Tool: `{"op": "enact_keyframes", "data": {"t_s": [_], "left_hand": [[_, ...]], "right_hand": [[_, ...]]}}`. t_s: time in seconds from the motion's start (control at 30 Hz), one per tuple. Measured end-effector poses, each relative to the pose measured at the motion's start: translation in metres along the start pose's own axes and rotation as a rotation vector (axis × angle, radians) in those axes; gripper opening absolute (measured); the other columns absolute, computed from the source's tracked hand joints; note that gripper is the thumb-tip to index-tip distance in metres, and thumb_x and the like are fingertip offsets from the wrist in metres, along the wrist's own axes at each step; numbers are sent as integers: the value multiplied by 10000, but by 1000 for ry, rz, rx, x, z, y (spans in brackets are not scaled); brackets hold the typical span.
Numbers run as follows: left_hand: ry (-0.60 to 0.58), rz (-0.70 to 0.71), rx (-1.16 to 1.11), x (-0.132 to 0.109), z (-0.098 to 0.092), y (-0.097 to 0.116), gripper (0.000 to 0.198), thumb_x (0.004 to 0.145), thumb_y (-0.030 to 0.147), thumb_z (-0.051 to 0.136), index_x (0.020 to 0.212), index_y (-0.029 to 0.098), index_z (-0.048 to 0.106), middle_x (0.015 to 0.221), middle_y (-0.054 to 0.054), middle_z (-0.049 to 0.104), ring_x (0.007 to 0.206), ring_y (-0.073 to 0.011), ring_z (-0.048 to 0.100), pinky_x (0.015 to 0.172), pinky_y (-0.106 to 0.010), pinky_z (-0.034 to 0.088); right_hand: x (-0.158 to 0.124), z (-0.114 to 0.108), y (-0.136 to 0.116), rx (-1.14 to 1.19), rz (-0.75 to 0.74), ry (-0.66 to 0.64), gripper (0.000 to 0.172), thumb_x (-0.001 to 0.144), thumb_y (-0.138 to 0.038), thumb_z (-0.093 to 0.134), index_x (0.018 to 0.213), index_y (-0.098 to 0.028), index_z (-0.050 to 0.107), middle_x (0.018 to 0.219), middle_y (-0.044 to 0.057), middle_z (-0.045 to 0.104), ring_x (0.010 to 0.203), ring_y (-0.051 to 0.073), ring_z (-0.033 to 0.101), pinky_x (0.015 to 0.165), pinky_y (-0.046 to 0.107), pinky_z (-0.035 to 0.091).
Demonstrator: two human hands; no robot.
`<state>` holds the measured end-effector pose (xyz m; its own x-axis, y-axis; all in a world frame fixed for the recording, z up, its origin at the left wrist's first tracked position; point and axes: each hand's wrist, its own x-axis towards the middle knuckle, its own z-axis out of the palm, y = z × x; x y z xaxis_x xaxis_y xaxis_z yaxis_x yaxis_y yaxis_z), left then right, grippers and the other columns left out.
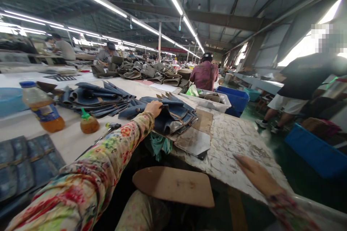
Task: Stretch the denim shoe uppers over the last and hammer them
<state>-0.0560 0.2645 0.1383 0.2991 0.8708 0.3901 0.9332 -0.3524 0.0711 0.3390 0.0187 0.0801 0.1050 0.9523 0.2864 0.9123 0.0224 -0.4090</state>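
My left hand (153, 108), in a floral sleeve, reaches onto a stack of dark blue leather-like pieces (177, 113). Its fingers are curled over the edge of a piece in that stack. Stretched out above the worn tabletop at the right is my right hand (256, 174), slightly blurred, with nothing visible in it. Below, over my lap, sits a brown board (175, 186) with one rounded end. A second fanned pile of blue pieces (94, 97) lies left of my left hand, and more blue pieces (27, 162) are at the near left.
A bottle (45, 110) and a small green-capped pot (89, 122) of amber liquid stand left, beside a hammer-like tool (112, 126). Grey-brown pieces (146, 72) are heaped behind. Bins, including a blue one (314, 151), are at right. A person in dark red (205, 74) sits ahead; another (300, 75) stands right.
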Motion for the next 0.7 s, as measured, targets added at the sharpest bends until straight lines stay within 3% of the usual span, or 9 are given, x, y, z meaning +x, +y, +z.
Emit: {"op": "enact_keyframes", "data": {"t_s": [0.07,0.13,0.23,0.33,0.5,0.63,0.7], "left_hand": [[-17,10,5,-3,2,-3,286,856,334,406,977,180,614,980,-87,584,942,-222,510,815,-333,381],[-30,18,11,-5,4,-6,291,859,335,405,987,181,617,973,-84,582,937,-218,511,815,-328,384],[-42,29,24,-8,4,-9,293,858,331,411,996,178,619,971,-84,584,939,-213,513,822,-321,384],[-45,30,30,-11,4,-8,278,849,320,426,972,175,629,972,-86,592,941,-217,522,817,-318,390],[-15,-46,-9,-6,-6,2,253,827,349,464,866,176,645,931,-78,619,888,-204,560,754,-281,408],[127,-179,-43,15,-42,10,416,910,376,258,963,146,600,930,-113,613,874,-205,568,716,-285,403],[253,-157,-88,24,-63,14,393,910,377,280,935,147,597,927,-104,605,880,-195,562,721,-273,393]], "right_hand": [[31,38,-38,-14,-177,-193,313,843,-305,416,1047,-175,615,1025,76,640,954,213,592,852,338,457],[63,70,-86,-19,-283,-213,347,870,-256,345,1091,-143,587,1024,90,632,946,205,591,838,327,449],[102,101,-150,24,-403,-228,338,881,-219,337,1137,-181,554,1098,45,600,1008,151,553,880,258,407],[127,121,-188,21,-475,-259,352,853,-173,391,1180,-199,520,1147,37,569,1072,130,506,920,228,362],[134,162,-198,-86,-411,-352,270,817,-197,442,1028,-144,602,1050,125,581,967,212,555,806,307,430],[127,181,-191,-96,-393,-411,250,834,-236,433,978,-156,621,1047,125,582,954,219,556,789,308,427],[128,182,-190,-56,-394,-402,255,840,-242,428,982,-156,621,1065,121,583,971,214,551,817,304,412]]}}
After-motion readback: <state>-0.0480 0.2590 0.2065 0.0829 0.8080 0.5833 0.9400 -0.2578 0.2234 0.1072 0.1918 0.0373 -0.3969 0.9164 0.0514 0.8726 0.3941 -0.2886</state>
